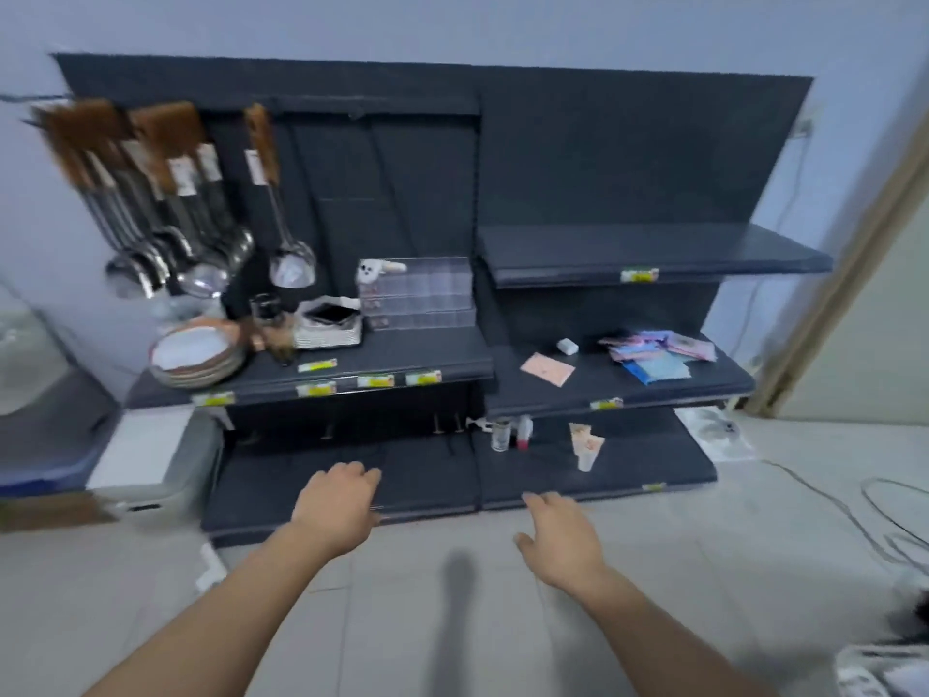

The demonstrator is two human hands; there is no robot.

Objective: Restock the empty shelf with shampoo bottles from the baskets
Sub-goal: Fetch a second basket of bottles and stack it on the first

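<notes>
Restocking seems not yet begun: the empty shelf [653,251] bears no shampoo bottles, we see none anywhere, and well below that shelf our left hand [338,501] and right hand [563,538] reach forward with loose fingers, holding nothing.

Kitchenware and small goods, slightly blurred.
Wooden-handled ladles [201,233] hang above stacked plates [196,349]; clear boxes [417,294] sit just right, coloured packets [658,352] farther right.

Single head-worn wide-angle view, looking forward and down, facing a dark shelf unit [603,158] against the wall, close above the floor [452,621], both forearms reaching in from below
</notes>
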